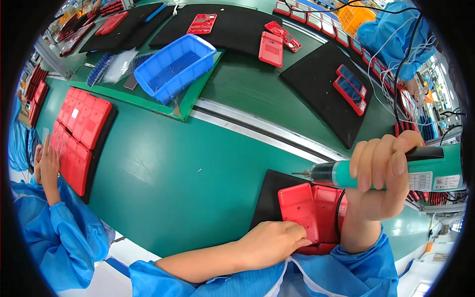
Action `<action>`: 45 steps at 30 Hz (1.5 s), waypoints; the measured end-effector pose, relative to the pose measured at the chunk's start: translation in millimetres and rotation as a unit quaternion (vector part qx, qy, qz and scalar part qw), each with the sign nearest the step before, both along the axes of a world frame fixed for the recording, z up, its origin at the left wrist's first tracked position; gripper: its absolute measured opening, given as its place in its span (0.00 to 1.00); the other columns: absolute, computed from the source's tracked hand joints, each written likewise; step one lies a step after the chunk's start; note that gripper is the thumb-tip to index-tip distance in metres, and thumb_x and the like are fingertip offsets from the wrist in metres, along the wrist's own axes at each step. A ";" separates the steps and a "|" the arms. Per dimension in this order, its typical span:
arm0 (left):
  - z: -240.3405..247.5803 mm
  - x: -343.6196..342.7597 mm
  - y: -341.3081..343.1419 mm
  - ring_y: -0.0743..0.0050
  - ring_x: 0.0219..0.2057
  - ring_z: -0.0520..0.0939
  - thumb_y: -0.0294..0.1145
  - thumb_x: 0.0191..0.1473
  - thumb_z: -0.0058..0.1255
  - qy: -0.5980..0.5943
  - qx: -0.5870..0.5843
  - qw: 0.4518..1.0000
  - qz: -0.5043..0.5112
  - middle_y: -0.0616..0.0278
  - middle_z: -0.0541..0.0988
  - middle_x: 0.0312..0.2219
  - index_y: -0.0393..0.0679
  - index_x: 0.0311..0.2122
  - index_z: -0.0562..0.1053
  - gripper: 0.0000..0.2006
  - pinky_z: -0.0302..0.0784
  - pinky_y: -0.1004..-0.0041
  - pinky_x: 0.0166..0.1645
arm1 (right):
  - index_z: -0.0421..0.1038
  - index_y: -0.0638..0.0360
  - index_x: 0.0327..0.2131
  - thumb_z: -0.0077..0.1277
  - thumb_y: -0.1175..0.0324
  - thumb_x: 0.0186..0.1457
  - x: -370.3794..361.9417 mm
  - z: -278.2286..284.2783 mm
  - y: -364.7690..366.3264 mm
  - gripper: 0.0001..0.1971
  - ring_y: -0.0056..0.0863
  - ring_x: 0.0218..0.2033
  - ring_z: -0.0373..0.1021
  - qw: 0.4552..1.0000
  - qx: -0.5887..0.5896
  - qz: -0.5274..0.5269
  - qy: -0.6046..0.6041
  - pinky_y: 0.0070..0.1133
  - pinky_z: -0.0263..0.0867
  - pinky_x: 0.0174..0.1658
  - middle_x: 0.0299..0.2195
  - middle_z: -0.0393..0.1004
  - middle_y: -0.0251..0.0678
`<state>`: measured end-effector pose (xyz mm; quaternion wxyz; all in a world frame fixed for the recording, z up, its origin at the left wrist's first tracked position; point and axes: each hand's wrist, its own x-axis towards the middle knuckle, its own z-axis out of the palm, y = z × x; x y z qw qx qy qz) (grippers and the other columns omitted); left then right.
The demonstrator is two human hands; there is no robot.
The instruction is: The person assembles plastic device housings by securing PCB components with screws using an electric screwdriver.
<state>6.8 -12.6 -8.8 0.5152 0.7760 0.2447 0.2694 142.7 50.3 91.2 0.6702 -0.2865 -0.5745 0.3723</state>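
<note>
My right hand point(378, 171) is wrapped round a green electric screwdriver point(342, 173), held level above the bench with its thin bit pointing left. Below the bit, a red plastic casing point(298, 205) with small screw holes lies tilted over other red casings point(327, 200). At its near edge, my left hand point(277, 237) grips this casing, fingers curled and thumb not fully visible. Under the casings is a black foam mat point(263, 200). A black cable point(339, 213) loops down beside my right wrist.
A blue bin point(174, 74) holding small screws stands on a green board. Red casings point(79, 119) lie in rows at left, by a co-worker's hand point(48, 166). A metal rail point(247, 129) crosses the bench. Beyond it, black mats carry red parts; another worker's blue sleeve point(396, 39) is at far right.
</note>
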 end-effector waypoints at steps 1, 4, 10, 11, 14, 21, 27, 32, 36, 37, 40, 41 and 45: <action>-2.8 3.8 -1.3 0.65 0.20 0.73 0.35 0.46 0.47 -0.008 0.050 0.999 0.013 0.61 0.70 0.17 0.41 0.22 0.68 0.09 0.70 0.71 0.23 | 0.55 0.58 0.34 0.44 0.68 0.50 0.6 0.3 -0.9 0.10 0.16 0.09 0.53 1.000 0.001 0.005 0.004 0.17 0.54 0.16 0.12 0.56 0.27; -2.5 10.1 -3.6 0.66 0.19 0.73 0.35 0.47 0.46 0.020 0.129 0.991 -0.006 0.61 0.68 0.15 0.41 0.22 0.67 0.09 0.70 0.71 0.21 | 0.55 0.58 0.34 0.44 0.69 0.50 -1.6 1.2 -2.9 0.10 0.16 0.10 0.53 1.000 0.008 0.009 0.015 0.17 0.55 0.16 0.12 0.56 0.27; -1.5 21.1 -12.4 0.70 0.17 0.73 0.36 0.47 0.44 0.025 0.220 0.975 -0.008 0.63 0.67 0.15 0.42 0.21 0.65 0.10 0.69 0.72 0.18 | 0.55 0.61 0.33 0.42 0.74 0.48 -9.3 -1.2 -1.5 0.08 0.17 0.09 0.54 0.999 -0.008 -0.016 0.038 0.17 0.55 0.15 0.11 0.56 0.29; -1.6 20.1 -11.1 0.70 0.17 0.73 0.36 0.47 0.44 0.023 0.221 0.975 -0.008 0.63 0.67 0.15 0.42 0.21 0.65 0.10 0.69 0.72 0.18 | 0.55 0.61 0.33 0.42 0.74 0.48 -9.1 -1.4 -1.2 0.08 0.17 0.09 0.54 0.999 -0.007 -0.016 0.036 0.17 0.55 0.15 0.11 0.56 0.29; -4.2 16.1 -9.2 0.73 0.16 0.72 0.36 0.46 0.45 0.036 0.228 0.973 0.015 0.64 0.66 0.15 0.42 0.21 0.66 0.09 0.69 0.74 0.17 | 0.56 0.62 0.33 0.41 0.76 0.47 -9.7 -4.5 0.9 0.08 0.18 0.08 0.55 0.998 -0.043 -0.011 0.037 0.17 0.55 0.14 0.11 0.58 0.31; -7.5 18.9 -15.0 0.75 0.15 0.72 0.35 0.44 0.46 0.003 0.270 0.963 0.009 0.65 0.66 0.14 0.41 0.21 0.66 0.09 0.68 0.76 0.16 | 0.59 0.64 0.30 0.45 0.84 0.43 -19.5 -33.6 8.3 0.10 0.18 0.11 0.60 0.997 -0.077 0.012 0.009 0.14 0.58 0.14 0.15 0.62 0.34; -1.0 33.1 -16.5 0.71 0.18 0.74 0.31 0.44 0.44 0.017 0.219 0.975 -0.018 0.62 0.69 0.17 0.39 0.22 0.67 0.07 0.69 0.74 0.18 | 0.59 0.64 0.29 0.46 0.83 0.43 -28.6 -35.2 3.2 0.09 0.17 0.11 0.60 0.997 -0.077 -0.020 0.012 0.14 0.58 0.14 0.15 0.63 0.33; 19.2 38.0 -2.9 0.68 0.21 0.76 0.28 0.40 0.42 0.165 0.251 0.954 -0.027 0.60 0.71 0.19 0.39 0.21 0.67 0.04 0.71 0.73 0.20 | 0.60 0.65 0.29 0.46 0.83 0.44 -23.5 -35.1 3.3 0.08 0.18 0.11 0.60 0.995 -0.079 -0.051 0.037 0.15 0.58 0.14 0.15 0.63 0.33; 3.9 20.6 3.0 0.70 0.20 0.76 0.28 0.39 0.44 0.235 0.255 0.938 0.016 0.62 0.71 0.17 0.39 0.20 0.67 0.04 0.71 0.74 0.20 | 0.60 0.65 0.29 0.46 0.83 0.44 -17.2 -35.1 6.1 0.07 0.18 0.10 0.59 0.992 -0.075 -0.059 0.086 0.16 0.58 0.14 0.16 0.63 0.35; -0.9 18.4 2.1 0.70 0.20 0.75 0.29 0.40 0.45 0.200 0.265 0.943 0.035 0.62 0.70 0.17 0.40 0.20 0.67 0.05 0.71 0.75 0.20 | 0.60 0.65 0.30 0.46 0.83 0.44 -17.8 -34.2 5.7 0.08 0.18 0.10 0.59 0.993 -0.076 -0.052 0.069 0.16 0.58 0.14 0.16 0.63 0.35; -9.5 18.0 0.4 0.72 0.18 0.74 0.33 0.43 0.46 0.162 0.277 0.945 0.063 0.64 0.69 0.15 0.41 0.21 0.67 0.07 0.70 0.76 0.20 | 0.57 0.62 0.32 0.44 0.82 0.45 -17.1 -30.8 1.4 0.10 0.19 0.11 0.59 0.998 -0.027 -0.040 0.049 0.17 0.58 0.15 0.17 0.63 0.36; -12.2 17.2 0.6 0.73 0.18 0.74 0.32 0.42 0.46 0.137 0.276 0.949 0.062 0.64 0.68 0.16 0.41 0.22 0.67 0.06 0.70 0.76 0.20 | 0.54 0.60 0.34 0.44 0.81 0.46 -10.9 -28.6 -0.4 0.11 0.20 0.11 0.58 1.000 0.003 0.006 0.031 0.17 0.56 0.15 0.17 0.62 0.35; -12.2 16.9 2.7 0.75 0.18 0.73 0.30 0.39 0.45 0.100 0.269 0.956 0.063 0.66 0.68 0.16 0.42 0.24 0.68 0.05 0.69 0.78 0.20 | 0.53 0.55 0.33 0.45 0.72 0.49 -14.4 -11.9 -11.3 0.11 0.19 0.11 0.56 0.999 -0.031 0.018 0.036 0.18 0.54 0.15 0.14 0.60 0.33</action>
